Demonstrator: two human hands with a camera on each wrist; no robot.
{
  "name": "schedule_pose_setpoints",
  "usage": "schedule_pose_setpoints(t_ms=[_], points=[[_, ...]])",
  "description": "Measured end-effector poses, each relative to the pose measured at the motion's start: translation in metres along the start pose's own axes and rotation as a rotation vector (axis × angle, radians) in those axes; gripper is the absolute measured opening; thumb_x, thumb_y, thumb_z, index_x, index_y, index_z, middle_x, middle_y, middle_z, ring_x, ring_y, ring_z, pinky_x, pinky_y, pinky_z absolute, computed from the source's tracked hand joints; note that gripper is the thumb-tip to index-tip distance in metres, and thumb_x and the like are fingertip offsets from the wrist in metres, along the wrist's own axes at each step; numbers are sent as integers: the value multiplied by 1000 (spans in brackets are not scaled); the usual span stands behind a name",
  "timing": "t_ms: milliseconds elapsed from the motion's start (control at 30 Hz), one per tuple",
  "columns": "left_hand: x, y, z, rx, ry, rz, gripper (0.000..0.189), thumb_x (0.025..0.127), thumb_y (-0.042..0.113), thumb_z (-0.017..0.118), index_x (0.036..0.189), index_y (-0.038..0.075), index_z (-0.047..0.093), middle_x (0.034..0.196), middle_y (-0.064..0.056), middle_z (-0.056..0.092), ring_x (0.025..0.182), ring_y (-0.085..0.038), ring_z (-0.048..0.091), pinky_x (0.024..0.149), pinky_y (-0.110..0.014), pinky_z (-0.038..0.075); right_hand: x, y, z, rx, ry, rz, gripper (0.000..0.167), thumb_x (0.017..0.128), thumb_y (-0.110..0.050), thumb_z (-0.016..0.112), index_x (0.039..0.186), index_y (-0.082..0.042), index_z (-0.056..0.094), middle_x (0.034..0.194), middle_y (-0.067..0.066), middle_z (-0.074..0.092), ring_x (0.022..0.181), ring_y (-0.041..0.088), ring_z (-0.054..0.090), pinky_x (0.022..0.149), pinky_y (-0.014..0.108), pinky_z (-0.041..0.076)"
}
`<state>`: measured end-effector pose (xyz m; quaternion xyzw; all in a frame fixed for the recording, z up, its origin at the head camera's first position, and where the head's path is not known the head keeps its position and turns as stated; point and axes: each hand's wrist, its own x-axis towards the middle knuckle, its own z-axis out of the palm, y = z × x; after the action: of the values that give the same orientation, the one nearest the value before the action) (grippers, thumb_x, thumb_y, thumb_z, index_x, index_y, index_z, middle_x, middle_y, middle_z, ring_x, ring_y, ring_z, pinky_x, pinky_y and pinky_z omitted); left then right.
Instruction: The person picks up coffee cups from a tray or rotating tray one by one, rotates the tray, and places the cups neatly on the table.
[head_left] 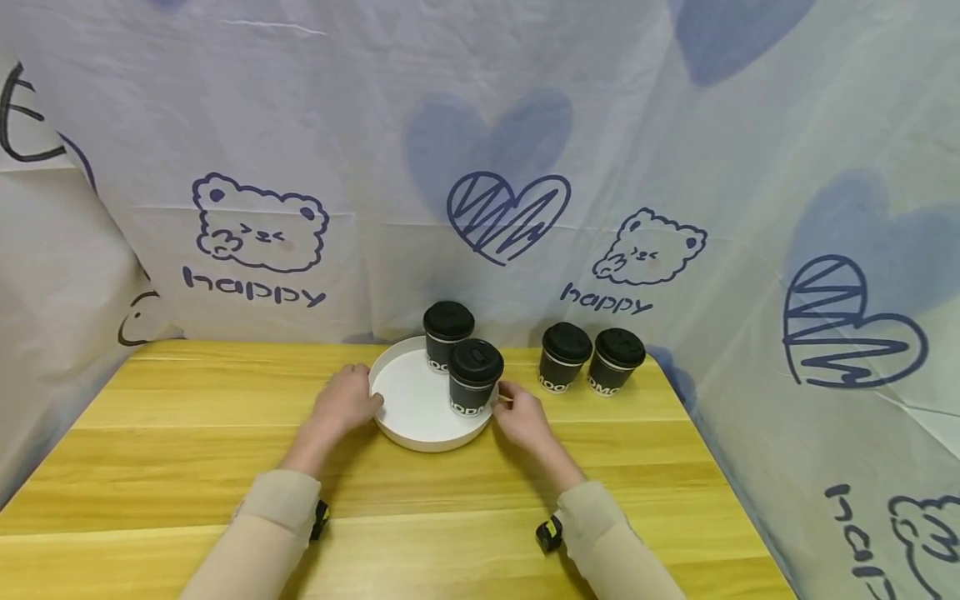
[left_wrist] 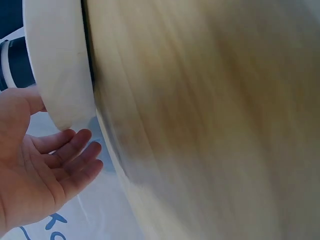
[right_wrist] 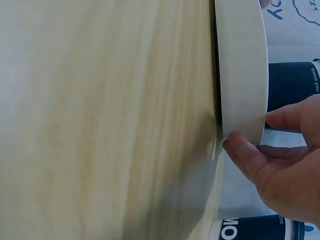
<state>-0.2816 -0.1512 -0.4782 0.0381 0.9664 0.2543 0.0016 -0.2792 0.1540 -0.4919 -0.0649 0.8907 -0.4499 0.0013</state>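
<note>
A round white tray [head_left: 408, 408] with a low rim lies near the back edge of the table. Two black lidded paper cups stand upright on it, a rear cup [head_left: 447, 329] and a front cup [head_left: 474, 379] close to the right rim. At the tray's left side, my left hand [head_left: 348, 400] grips the rim, thumb over the top and fingertips at the outer wall [left_wrist: 62, 65]. Opposite it, my right hand [head_left: 522, 414] pinches the right rim, its thumb beside the front cup and its fingers against the outside wall [right_wrist: 242, 70].
Right of the tray, two more black lidded cups stand side by side, one cup [head_left: 565, 358] and another cup [head_left: 617, 362] near the table's back right corner. Behind the wooden table [head_left: 420, 533] hangs a white printed cloth [head_left: 360, 108].
</note>
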Motion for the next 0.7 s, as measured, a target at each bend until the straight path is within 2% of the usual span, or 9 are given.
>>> schedule_pose_setpoints(t_ms=[100, 167, 267, 333, 567, 700], points=[[1, -2, -1, 46, -9, 34, 43, 92, 14, 64, 120, -17, 56, 115, -30, 59, 103, -44, 58, 92, -60, 51, -3, -1, -1, 4, -9, 9, 47, 96, -7, 58, 140, 7, 58, 137, 25, 63, 116, 35, 67, 84, 38, 58], [2, -2, -2, 67, -14, 44, 44, 92, 14, 63, 122, -17, 55, 118, -31, 58, 105, -44, 58, 94, -61, 51, -5, -2, -2, 8, -5, 15, 48, 96, -8, 58, 142, 7, 57, 138, 25, 63, 118, 35, 66, 88, 40, 58], [2, -3, -2, 96, -22, 58, 47, 92, 15, 63, 124, -18, 53, 121, -32, 57, 110, -45, 56, 99, -61, 49, -10, -3, -4, 35, 21, 22, 52, 96, -9, 58, 145, 7, 53, 142, 24, 60, 126, 37, 62, 103, 45, 53], [3, -4, -1, 118, -24, 71, 49, 92, 17, 64, 125, -18, 53, 121, -32, 56, 111, -45, 56, 101, -60, 49, -13, -3, -5, 74, 40, 24, 53, 96, -8, 58, 147, 8, 50, 146, 23, 57, 130, 38, 59, 108, 47, 49], [5, -10, 1, 200, -23, 135, 52, 92, 22, 63, 124, -18, 52, 117, -29, 57, 106, -40, 54, 102, -56, 48, -19, -6, -6, 233, 109, -16, 58, 95, -4, 61, 151, 5, 47, 151, 20, 54, 135, 38, 54, 111, 49, 47], [6, -14, 2, 225, -10, 164, 54, 91, 25, 63, 123, -17, 53, 114, -26, 57, 102, -38, 53, 101, -55, 47, -21, -6, -6, 283, 108, -55, 58, 95, -3, 61, 150, 6, 47, 151, 21, 54, 136, 40, 53, 112, 50, 46]])
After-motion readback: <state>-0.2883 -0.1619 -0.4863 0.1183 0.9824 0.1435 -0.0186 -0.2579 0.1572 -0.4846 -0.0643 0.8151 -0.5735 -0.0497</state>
